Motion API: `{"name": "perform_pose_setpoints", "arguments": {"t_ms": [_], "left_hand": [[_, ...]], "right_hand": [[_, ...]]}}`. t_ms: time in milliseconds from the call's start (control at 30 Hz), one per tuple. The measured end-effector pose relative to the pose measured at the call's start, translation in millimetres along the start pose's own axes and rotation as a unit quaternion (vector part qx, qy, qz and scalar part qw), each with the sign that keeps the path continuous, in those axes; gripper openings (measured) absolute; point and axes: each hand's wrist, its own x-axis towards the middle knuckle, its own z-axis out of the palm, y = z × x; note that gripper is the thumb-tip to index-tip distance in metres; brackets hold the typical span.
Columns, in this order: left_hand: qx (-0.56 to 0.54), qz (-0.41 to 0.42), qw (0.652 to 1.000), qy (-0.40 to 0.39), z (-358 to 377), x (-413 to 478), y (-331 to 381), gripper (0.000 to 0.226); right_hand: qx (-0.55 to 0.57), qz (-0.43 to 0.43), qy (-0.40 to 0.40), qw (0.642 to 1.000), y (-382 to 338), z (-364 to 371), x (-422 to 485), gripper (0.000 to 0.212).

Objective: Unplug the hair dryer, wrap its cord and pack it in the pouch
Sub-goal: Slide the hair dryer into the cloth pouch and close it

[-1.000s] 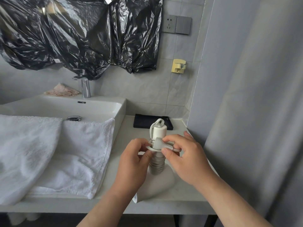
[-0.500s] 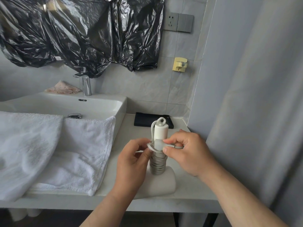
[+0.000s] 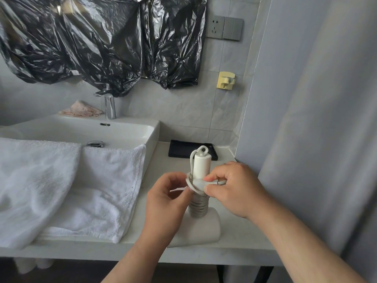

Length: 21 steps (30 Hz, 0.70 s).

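Observation:
The white hair dryer (image 3: pixel 201 166) stands handle-up on the counter, its body (image 3: pixel 206 227) lying below my hands. Its grey cord (image 3: pixel 197 207) is coiled in several turns round the handle. My right hand (image 3: pixel 234 188) pinches the white plug (image 3: pixel 199 183) against the handle, just above the coils. My left hand (image 3: pixel 167 203) pinches the loose end of the cord beside the handle on the left. A flat black pouch (image 3: pixel 183 151) lies on the counter behind the dryer, against the wall.
A white sink (image 3: pixel 122 133) with a chrome tap (image 3: pixel 109 108) sits at the left, white towels (image 3: pixel 61 184) draped over its front. A wall socket (image 3: pixel 215 27) is high on the tiles. A grey curtain (image 3: pixel 316 139) hangs on the right. The counter edge (image 3: pixel 204 256) runs close to me.
The plug and my right hand have shifted slightly down against the handle. My left hand has drawn a short length of cord out to the left. The dryer stays upright.

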Motion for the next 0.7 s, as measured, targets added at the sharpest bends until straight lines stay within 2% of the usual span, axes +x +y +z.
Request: {"name": "perform_pose_setpoints", "arguments": {"t_ms": [100, 167, 300, 400, 500, 600, 700], "left_hand": [[-0.007, -0.002, 1.000, -0.001, 1, 0, 0, 0.027], [-0.002, -0.006, 1.000, -0.022, 1, -1, 1, 0.030], [0.012, -0.018, 0.999, -0.049, -8, 0, -5, 0.021], [0.066, -0.017, 0.995, -0.068, -14, -2, -11, 0.021], [0.077, -0.030, 0.994, -0.066, -17, -3, -14, 0.018], [0.067, -0.045, 0.992, -0.097, -21, -3, -17, 0.013], [0.110, -0.040, 0.985, -0.129, -26, -2, -18, 0.016]], "right_hand": [[-0.078, -0.074, 0.009, 0.994, 4, 9, -4, 0.018], [-0.087, -0.105, -0.006, 0.991, 8, 18, -9, 0.026], [-0.022, -0.082, 0.011, 0.996, 14, 25, -16, 0.019], [-0.004, -0.085, 0.022, 0.996, 16, 27, -17, 0.009], [0.002, -0.084, 0.015, 0.996, 18, 29, -19, 0.017], [-0.023, -0.082, 0.017, 0.996, 23, 32, -19, 0.021], [-0.028, -0.078, 0.031, 0.996, 27, 37, -20, 0.020]]}}
